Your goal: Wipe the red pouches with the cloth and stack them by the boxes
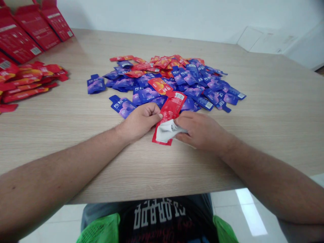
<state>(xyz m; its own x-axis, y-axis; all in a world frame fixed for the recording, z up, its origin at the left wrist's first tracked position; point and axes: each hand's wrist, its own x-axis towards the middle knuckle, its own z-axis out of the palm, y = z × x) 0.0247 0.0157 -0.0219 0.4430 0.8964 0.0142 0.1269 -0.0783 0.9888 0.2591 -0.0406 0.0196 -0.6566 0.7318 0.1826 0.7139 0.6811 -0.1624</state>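
Observation:
A red pouch (172, 107) with a barcode lies back side up on the table in front of me. My left hand (144, 119) pinches its left edge between thumb and curled fingers. In my right hand (198, 130) is a bunched white cloth (165, 131), which lies against the lower part of the pouch and hides some of it. Just beyond my hands spreads a pile of purple pouches (146, 94), with red-orange pouches (163, 62) mostly at its back. One red-orange pouch (160, 86) rests right above the pouch I hold.
Red cardboard boxes (37, 32) stand at the back left, their flaps up. Before them lies a stack of red pouches (30, 81). A white wall (162, 20) borders the table's (273, 111) far side, and a white boxy object (265, 38) sits at the back right.

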